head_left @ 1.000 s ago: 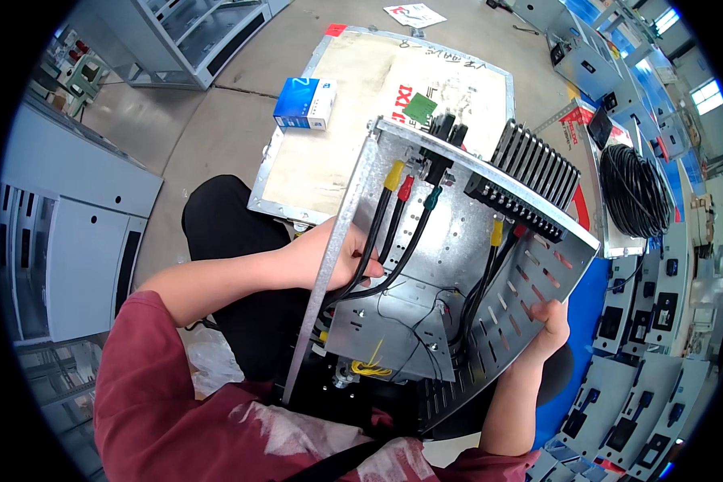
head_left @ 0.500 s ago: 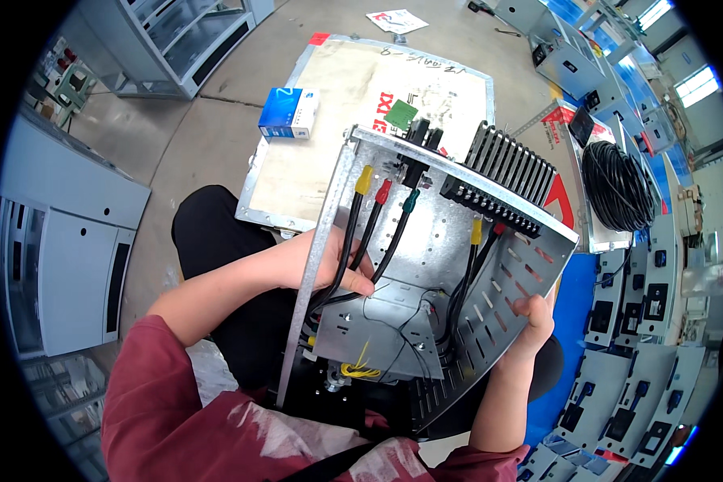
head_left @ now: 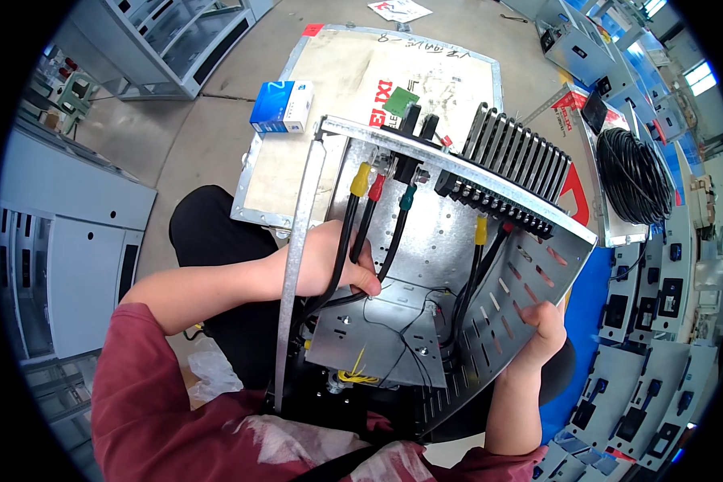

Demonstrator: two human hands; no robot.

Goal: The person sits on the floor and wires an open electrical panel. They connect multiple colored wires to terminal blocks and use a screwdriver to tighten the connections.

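A metal enclosure [head_left: 530, 289] with slotted sides rests tilted across my lap. Inside it, three thick black cables with yellow, red and green end sleeves run down from a black terminal block [head_left: 410, 149]. My left hand [head_left: 341, 257] reaches in past the left frame strip and closes round the black cable [head_left: 393, 245] with the green sleeve, thumb on top; the other two cables pass over its fingers. My right hand [head_left: 545, 337] grips the edge of the slotted right panel, its fingers partly hidden. Thin black wires [head_left: 402, 329] and a yellow wire bundle [head_left: 357, 376] lie near the lower plate.
A pale crate [head_left: 337, 80] stands ahead, carrying a blue and white box [head_left: 281, 107]. Black cable is coiled [head_left: 635, 177] at the right. Grey cabinets [head_left: 80, 233] stand left, and several grey panels [head_left: 618, 402] lie on the right. A clear plastic bag [head_left: 214, 373] lies by my left leg.
The enclosure's far end has swung slightly toward the left and nearer, and its right edge has shifted right with my right hand. My left hand keeps its hold on the cable.
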